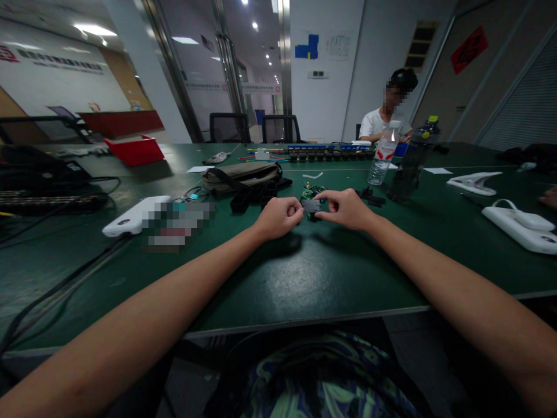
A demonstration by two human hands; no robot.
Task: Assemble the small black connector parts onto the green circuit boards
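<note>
A small grey rectangular piece (311, 206) is held up over the green table, between my two hands. My right hand (348, 209) grips its right side with thumb and forefinger, which leave a round gap behind the tips. The fingers of my left hand (279, 218) are curled closed at the piece's left edge. Just behind the piece lies a small heap of green circuit boards (314, 188), partly hidden by it. Black plastic parts lie on both sides: box-like ones (256, 196) behind my left hand and a smaller group (372, 197) beyond my right.
A grey-brown pouch (243, 176) lies behind the black parts. Left is a white power bank (137, 216) with a cable; a red tray (134, 151) sits farther back. Two bottles, one clear (383, 154) and one dark (411, 162), stand right. A person (383, 123) sits across the table.
</note>
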